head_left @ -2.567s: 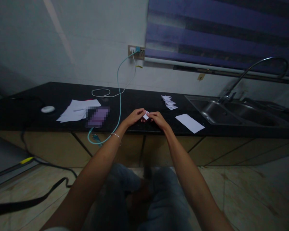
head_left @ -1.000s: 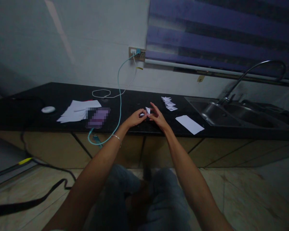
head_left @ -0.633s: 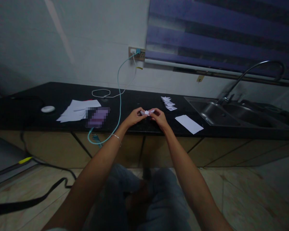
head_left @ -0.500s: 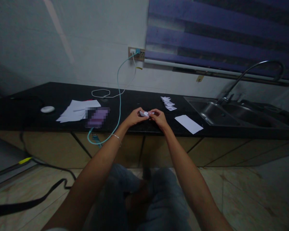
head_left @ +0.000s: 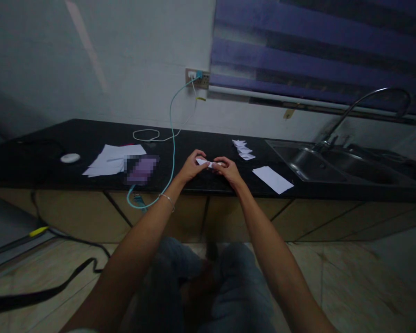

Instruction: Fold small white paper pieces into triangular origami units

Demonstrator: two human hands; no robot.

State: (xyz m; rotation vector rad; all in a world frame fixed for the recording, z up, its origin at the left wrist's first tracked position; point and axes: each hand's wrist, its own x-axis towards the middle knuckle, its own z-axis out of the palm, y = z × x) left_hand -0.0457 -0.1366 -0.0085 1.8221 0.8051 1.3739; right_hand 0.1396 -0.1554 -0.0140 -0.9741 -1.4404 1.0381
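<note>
A small folded piece of white paper (head_left: 205, 163) is pinched between both my hands over the front of the black counter (head_left: 38, 162). My left hand (head_left: 191, 168) grips its left end with fingers curled. My right hand (head_left: 228, 170) grips its right end. The paper lies nearly flat between the fingertips. A thin bracelet sits on my left wrist.
A loose white sheet (head_left: 273, 179) lies right of my hands, with a pile of small folded papers (head_left: 241, 149) behind it. A stack of white sheets (head_left: 113, 158), a blurred purple item (head_left: 141, 168), a teal cable (head_left: 172, 138), a white puck (head_left: 70, 157) and a steel sink (head_left: 336, 166) share the counter.
The paper has been turned and flattened between my fingers. My left hand's fingers lifted slightly; both hands stayed at the same spot on the counter.
</note>
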